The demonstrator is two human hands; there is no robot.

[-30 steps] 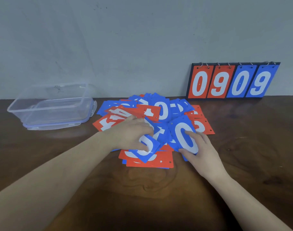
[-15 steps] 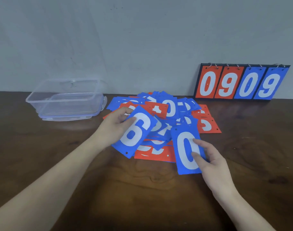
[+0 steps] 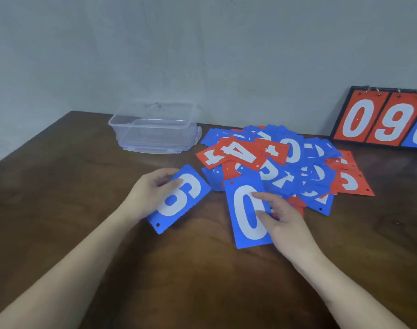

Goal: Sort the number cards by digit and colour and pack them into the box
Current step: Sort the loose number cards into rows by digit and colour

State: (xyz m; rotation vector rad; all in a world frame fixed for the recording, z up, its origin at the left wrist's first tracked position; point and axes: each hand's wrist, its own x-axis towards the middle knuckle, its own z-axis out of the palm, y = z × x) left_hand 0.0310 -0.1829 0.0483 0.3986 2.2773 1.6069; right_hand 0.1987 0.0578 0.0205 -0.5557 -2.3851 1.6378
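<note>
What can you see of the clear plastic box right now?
The box is a see-through rectangular plastic tub with rounded corners and a bluish rim. It stands upright and open on the brown table, at the far edge near the wall, apparently seated on its own lid, whose clip tabs stick out at the base. No cards show inside. It sits just left of the card pile, with a narrow gap between them. Neither hand touches it.
</note>
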